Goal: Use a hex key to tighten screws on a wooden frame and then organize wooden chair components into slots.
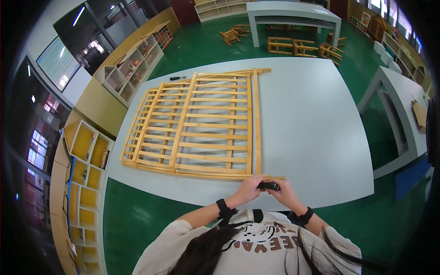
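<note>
A large slatted wooden rack point(185, 123) lies flat on the pale table, with long rails and several crosswise slats. At its near right corner, my left hand point(248, 190) is closed at the lower end of an upright wooden bar point(257, 123). Beside it, my right hand point(286, 194) is closed around a black handle point(269, 186), apparently a screwdriver's. That handle lies between both hands; its tip is hidden. Another screwdriver point(177, 78), with a dark handle, rests on the table beyond the rack's far left side.
The pale table point(316, 133) extends to the right of the rack. Low shelves point(87, 183) line the left side. Beyond stand another table point(293, 10) and several small wooden chairs point(305, 47) lying on the green floor. A grey table point(398, 101) stands at right.
</note>
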{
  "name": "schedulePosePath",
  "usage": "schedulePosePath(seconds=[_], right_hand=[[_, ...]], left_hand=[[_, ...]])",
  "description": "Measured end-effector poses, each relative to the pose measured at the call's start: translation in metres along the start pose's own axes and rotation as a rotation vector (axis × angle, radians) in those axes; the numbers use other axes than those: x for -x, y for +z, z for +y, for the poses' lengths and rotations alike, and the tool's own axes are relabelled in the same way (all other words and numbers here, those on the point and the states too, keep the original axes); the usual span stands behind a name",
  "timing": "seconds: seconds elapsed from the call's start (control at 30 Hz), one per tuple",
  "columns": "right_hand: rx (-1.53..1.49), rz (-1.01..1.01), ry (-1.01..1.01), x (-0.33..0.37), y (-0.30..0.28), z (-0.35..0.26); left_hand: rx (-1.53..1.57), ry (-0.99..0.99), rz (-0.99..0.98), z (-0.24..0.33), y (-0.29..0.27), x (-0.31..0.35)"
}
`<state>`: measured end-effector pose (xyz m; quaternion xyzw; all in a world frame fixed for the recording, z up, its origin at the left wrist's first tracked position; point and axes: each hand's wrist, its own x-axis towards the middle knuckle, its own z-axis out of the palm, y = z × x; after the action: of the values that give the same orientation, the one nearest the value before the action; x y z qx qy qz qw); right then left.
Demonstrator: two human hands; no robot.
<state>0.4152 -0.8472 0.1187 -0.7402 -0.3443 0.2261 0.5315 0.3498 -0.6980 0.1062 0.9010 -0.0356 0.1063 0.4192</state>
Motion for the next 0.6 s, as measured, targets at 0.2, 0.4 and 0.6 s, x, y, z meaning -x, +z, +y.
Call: schedulePosePath(seconds=[0.2,0.4,0.6], right_hand=[[0.016,-0.071,0.02,0.003,0.003,0.011],[-0.197,-0.097,0.121,-0.007,-0.007,0.03],[-0.076,0.197,0.08,-0.029,-0.055,0.066]], left_hand=[[0.052,-0.094,0.009,-0.003,0.005,0.014],[0.229,-0.168,-0.075,-0.014,0.001,0.011],[0.218,-0.214,0.193,-0.026,-0.041,0.018]])
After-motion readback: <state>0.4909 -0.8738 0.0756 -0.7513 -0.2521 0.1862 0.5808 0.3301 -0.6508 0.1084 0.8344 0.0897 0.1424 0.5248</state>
